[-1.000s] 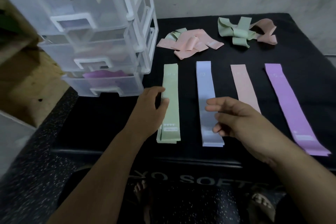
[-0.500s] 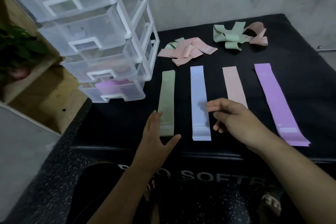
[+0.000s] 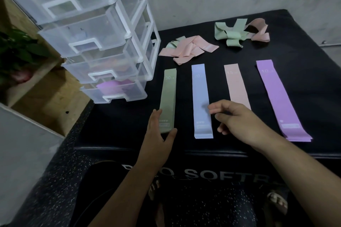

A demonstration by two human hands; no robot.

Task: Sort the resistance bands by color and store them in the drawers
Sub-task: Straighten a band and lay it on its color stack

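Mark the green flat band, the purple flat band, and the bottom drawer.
green band [image 3: 167, 100], head view, mid-length of the strip
purple band [image 3: 278, 97], head view, middle of the strip
bottom drawer [image 3: 115, 96], head view, front handle

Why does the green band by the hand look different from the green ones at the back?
The green band by the left hand lies flat and straight; the back green bands are twisted in a heap. The near one lies alone; the back ones tangle with a pink band. Both are pale green.
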